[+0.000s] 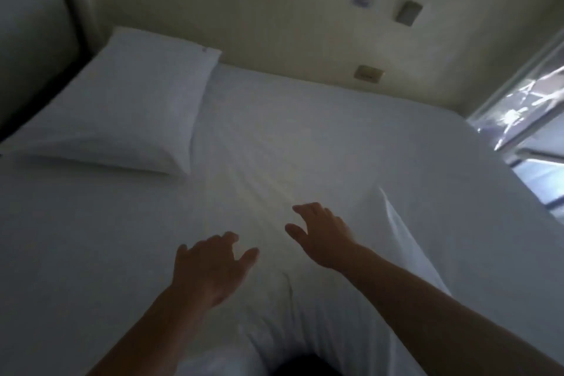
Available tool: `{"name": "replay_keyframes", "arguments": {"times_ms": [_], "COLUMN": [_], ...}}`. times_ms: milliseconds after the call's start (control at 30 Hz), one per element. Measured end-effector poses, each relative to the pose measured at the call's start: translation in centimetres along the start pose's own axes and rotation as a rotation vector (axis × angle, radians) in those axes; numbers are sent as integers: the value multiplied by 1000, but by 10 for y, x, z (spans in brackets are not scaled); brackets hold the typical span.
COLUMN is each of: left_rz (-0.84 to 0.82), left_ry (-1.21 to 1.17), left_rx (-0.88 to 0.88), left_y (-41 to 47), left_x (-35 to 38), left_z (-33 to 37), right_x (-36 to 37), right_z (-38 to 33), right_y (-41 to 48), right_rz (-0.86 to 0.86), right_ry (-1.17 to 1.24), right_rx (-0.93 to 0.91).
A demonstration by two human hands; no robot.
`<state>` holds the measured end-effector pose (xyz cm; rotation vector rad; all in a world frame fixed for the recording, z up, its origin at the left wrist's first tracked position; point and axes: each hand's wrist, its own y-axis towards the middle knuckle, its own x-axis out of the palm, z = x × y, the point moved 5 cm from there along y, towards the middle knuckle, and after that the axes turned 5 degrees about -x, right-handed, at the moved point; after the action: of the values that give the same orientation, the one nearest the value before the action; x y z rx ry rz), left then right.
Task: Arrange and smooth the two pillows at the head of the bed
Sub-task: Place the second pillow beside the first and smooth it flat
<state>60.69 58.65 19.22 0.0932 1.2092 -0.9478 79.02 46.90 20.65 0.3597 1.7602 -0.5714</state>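
**Hands empty, one pillow in view**

Left hand (210,265) and right hand (320,235): fingers spread, holding nothing, over the white sheet (305,137) mid-bed. Pillow (122,107) lies flat far-left by the dark headboard (39,64), well apart from both hands.

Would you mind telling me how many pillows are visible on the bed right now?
1. The only pillow in view lies at the upper left of the bed, against the left wall. A second one may be outside the frame; neither hand holds one.
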Motion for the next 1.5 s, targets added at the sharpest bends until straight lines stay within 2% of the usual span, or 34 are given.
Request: {"name": "replay_keyframes", "arguments": {"times_ms": [133,267,367,500,633,733,900,1033,1200,1300,1400,1500], "left_rz": [-5,-57,-141,-87,-30,66,246,372,813,963,997,847], "left_ry": [143,201,293,308,297,226,120,82,293,400,479,606], "left_rx": [106,68,10,-37,-33,-22,23,114,371,435,466,631], "left_y": [-29,-37,-38,-23,-4,2,-12,-15,-43,-74,-100,-118], "left_x": [73,111,135,159,182,185,167,103,-31,-65,-36,34], "left_z": [45,56,51,30,23,24,26,60,133,142,117,68], "right_x": [31,64,81,83,127,151,128,54,-77,-105,-68,2], "right_z": [70,89,93,108,96,87,96,99,82,63,42,24], "right_y": [-83,-117,-111,-67,-30,-22,-48,-52,-59,-81,-111,-150], "right_rz": [-64,-156,-213,-295,-354,-266,-94,57,448,677,682,567], "right_ry": [-84,-216,-326,-381,-524,-556,-475,-415,-367,-261,-150,-203], "right_rx": [-69,-206,-307,-374,-456,-474,-375,-392,-348,-326,-369,-547]}}
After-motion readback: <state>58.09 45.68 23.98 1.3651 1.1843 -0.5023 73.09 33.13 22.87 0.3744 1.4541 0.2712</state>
